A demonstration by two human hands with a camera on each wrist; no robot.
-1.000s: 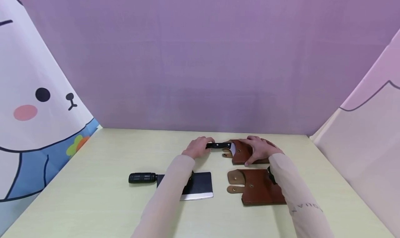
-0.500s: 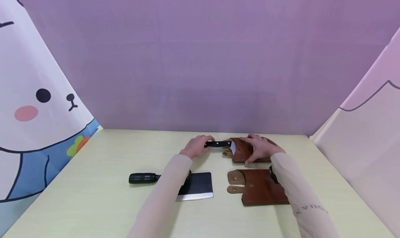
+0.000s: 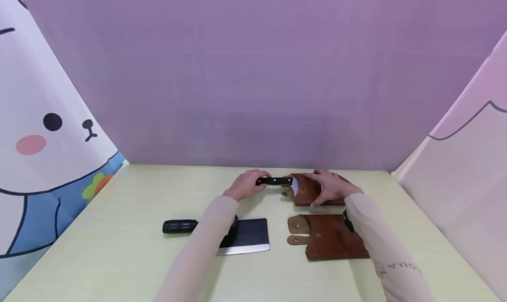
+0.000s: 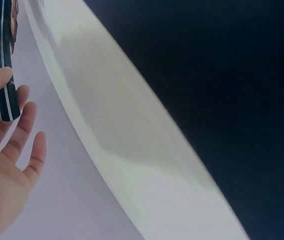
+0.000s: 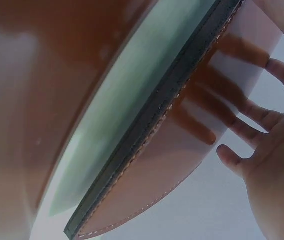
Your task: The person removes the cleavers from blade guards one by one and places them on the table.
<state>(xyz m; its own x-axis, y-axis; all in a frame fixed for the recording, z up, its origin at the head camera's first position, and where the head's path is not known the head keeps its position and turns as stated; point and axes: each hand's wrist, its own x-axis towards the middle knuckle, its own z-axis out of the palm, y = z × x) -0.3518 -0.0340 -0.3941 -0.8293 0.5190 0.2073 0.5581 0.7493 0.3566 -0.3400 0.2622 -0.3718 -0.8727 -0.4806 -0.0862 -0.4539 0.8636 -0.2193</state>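
My left hand [image 3: 243,185] pinches the butt end of a knife's black riveted handle [image 3: 277,181]. In the left wrist view the thumb lies on the handle [image 4: 4,55], with fingers behind it. The knife's blade sits inside a brown leather sheath [image 3: 305,196]; only a bright strip beside the handle shows. My right hand [image 3: 332,188] spans this sheath and grips it, thumb at the near edge and fingers at the far edge. The right wrist view shows those fingers along the stitched leather [image 5: 146,185].
A cleaver [image 3: 251,233] with a black handle lies on the pale table [image 3: 119,258], partly under my left forearm. A second brown sheath [image 3: 332,240] with snap straps lies in front of the first, partly under my right sleeve. A purple cloth wall [image 3: 253,95] stands behind.
My left hand has slid a little left toward the handle's butt, baring more of the handle. The sheathed knife has shifted slightly away from me. My right hand keeps its grip.
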